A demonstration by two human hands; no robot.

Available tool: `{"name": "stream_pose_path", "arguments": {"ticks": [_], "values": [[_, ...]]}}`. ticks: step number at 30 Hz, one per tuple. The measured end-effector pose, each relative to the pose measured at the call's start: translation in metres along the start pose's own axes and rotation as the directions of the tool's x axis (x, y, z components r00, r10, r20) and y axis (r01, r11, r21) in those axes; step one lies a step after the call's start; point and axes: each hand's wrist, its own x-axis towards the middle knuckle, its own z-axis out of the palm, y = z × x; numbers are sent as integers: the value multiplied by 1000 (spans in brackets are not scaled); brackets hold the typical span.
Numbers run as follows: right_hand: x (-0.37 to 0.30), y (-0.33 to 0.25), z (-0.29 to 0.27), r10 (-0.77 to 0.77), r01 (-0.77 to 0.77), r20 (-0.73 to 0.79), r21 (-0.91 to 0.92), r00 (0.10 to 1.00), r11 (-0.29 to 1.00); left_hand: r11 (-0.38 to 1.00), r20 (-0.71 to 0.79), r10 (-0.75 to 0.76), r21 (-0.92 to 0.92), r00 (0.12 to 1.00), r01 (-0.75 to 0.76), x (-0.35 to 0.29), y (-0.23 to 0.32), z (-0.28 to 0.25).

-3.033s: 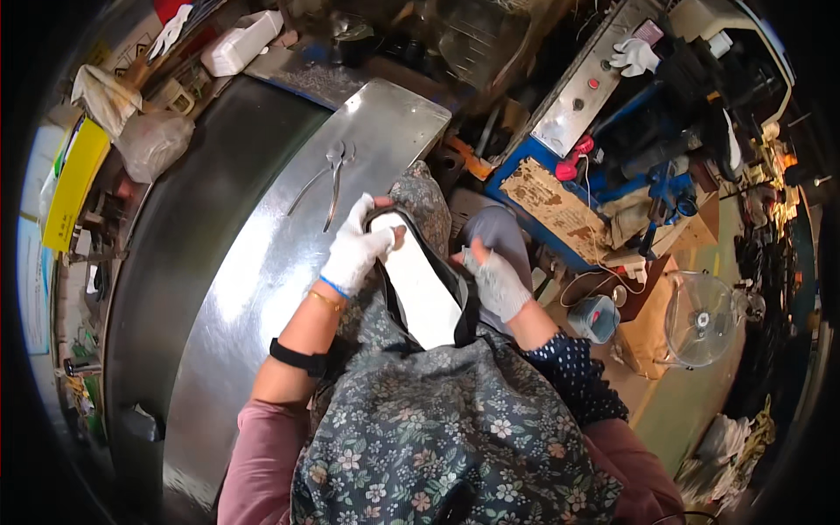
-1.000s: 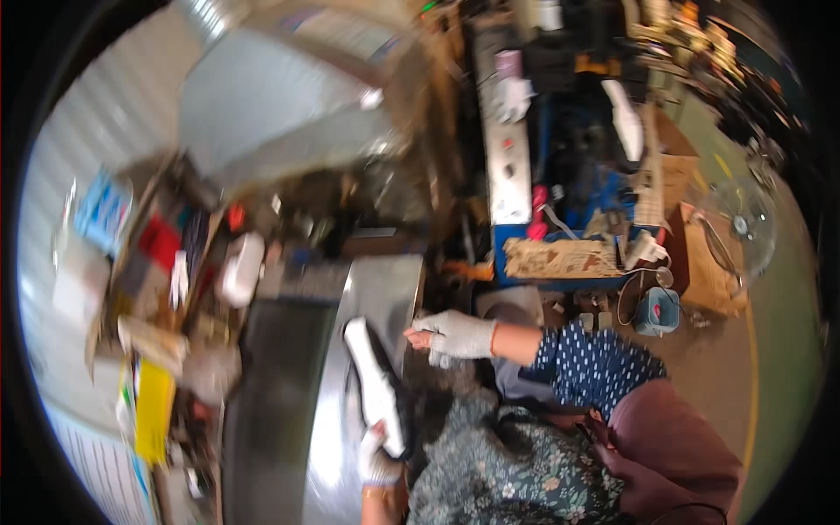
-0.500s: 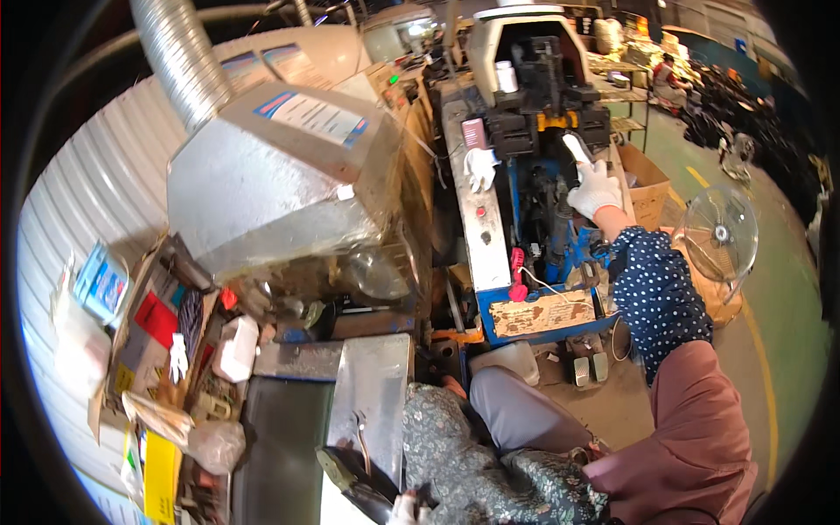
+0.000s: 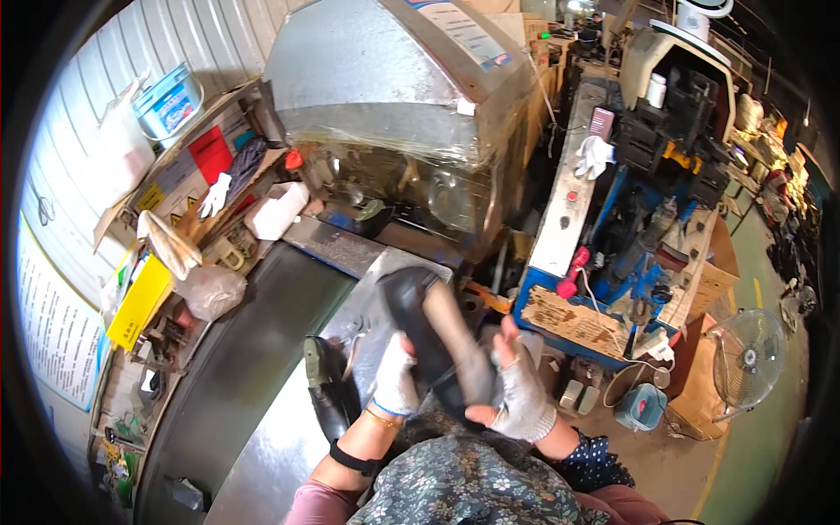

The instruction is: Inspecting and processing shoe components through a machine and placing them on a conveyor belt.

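Note:
A black shoe (image 4: pixel 411 302), blurred by motion, is held tilted above the metal tabletop (image 4: pixel 289 433), a pale elongated area showing along its side. My left hand (image 4: pixel 396 378), in a white glove with bare fingertips, grips the shoe's left side. My right hand (image 4: pixel 527 398), gloved the same way, is closed around the shoe's lower right end, thumb raised beside it. A second black shoe (image 4: pixel 328 389) lies on the tabletop, left of my left wrist.
A dark conveyor belt (image 4: pixel 254 350) runs along the left, past a cluttered shelf (image 4: pixel 188 232). A metal hood (image 4: pixel 376 79) stands behind it. At right are a black and blue machine (image 4: pixel 656 157), a white glove (image 4: pixel 595 156), a small bucket (image 4: pixel 643 407) and a fan (image 4: pixel 748 359).
My right hand has come back from the machine to the shoe in front of me. My left hand has risen from the lower edge. The view has turned left.

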Motion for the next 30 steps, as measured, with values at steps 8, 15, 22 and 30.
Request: {"name": "stream_pose_path", "arguments": {"ticks": [8, 15, 22, 30], "values": [[-31, 24, 56, 104, -718, 872, 321, 479, 618, -20, 146, -426, 985, 893, -171, -69, 44, -34], [-63, 43, 64, 252, -712, 869, 494, 426, -499, 614, -433, 457, 785, 777, 76, -103, 40, -160], [144, 105, 164, 737, -501, 245, 853, 630, 144, 272, -318, 606, 944, 729, 186, -78, 18, -215], [78, 39, 243, 113, -385, 548, 411, 829, 826, 993, -758, 110, 108, 643, -43, -90, 47, -211]]}}
